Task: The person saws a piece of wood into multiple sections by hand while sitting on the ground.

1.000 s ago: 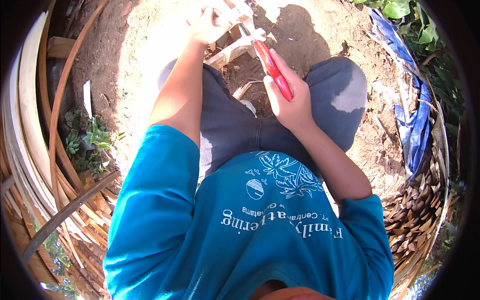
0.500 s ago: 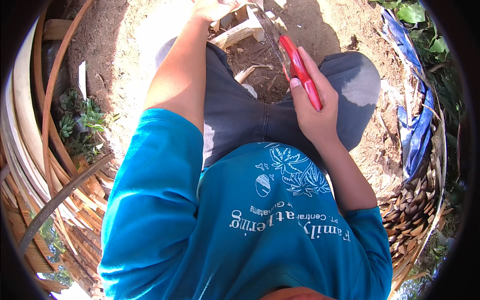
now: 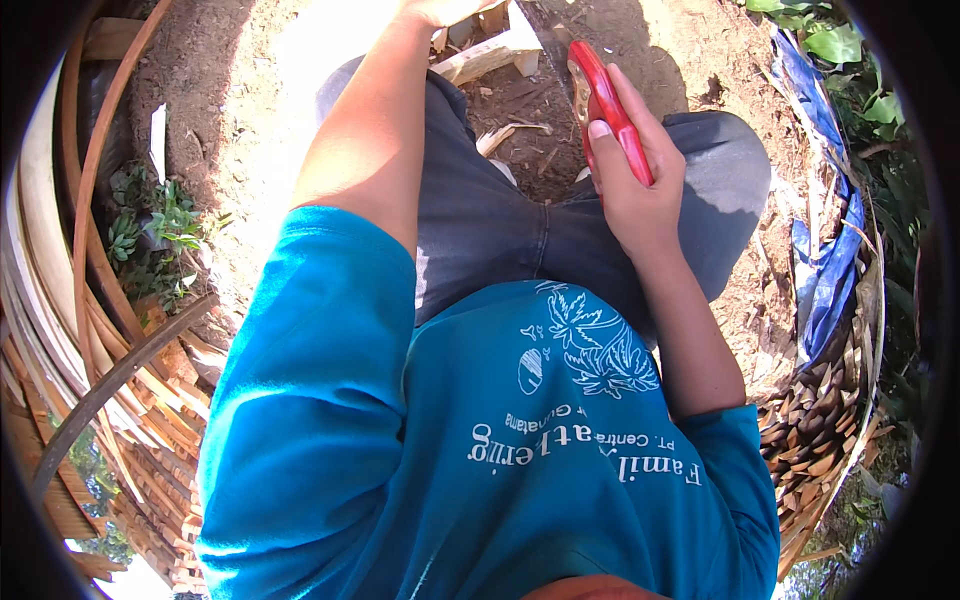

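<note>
My right hand is wrapped around the red handle of a hand saw, above my right thigh. The narrow, dark saw blade runs up and away to the left, seen nearly edge-on; its far end is out of view. At the top edge, my left hand is partly cut off, and its fingers' grip is hidden. Just below it lies a pale, rough-cut piece of wood, near the blade.
Wood shavings lie on the soil between my legs. Long bent wooden strips and stacked wood pieces stand at the left. A blue tarp, a pile of cut wood and green leaves line the right side.
My right hand and the saw have shifted slightly to the right and toward me, the blade turning more edge-on. My left hand has moved a little up and right.
</note>
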